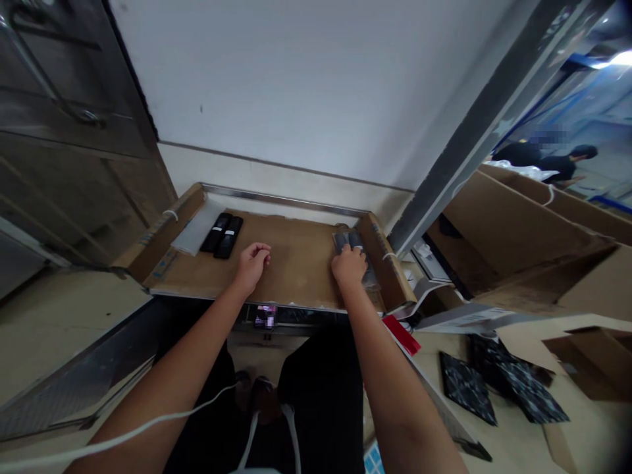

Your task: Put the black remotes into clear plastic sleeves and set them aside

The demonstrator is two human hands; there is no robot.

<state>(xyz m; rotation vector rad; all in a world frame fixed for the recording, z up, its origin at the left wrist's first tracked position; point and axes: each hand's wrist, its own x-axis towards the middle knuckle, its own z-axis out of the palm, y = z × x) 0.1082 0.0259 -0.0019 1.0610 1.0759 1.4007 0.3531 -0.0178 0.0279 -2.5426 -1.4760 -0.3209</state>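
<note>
My right hand [350,266] is on the right side of the cardboard-lined tray [296,243], its fingers curled over dark, long items in a clear plastic bag [356,239] with a pale band. Part of the bag is hidden under the hand. Near the middle of the tray, my left hand [253,266] hovers with its fingers curled in; nothing shows in them. To its left, two black oblong items [222,236] with small white labels lie side by side. Beside them rests a stack of clear or whitish plastic bags [195,230].
Cardboard walls edge the tray on both sides. A lit phone screen [265,316] sits below its front edge. At right stand a large open carton [523,237] and a red piece [402,334]; dark patterned packets [467,388] lie on the floor. People are in the background.
</note>
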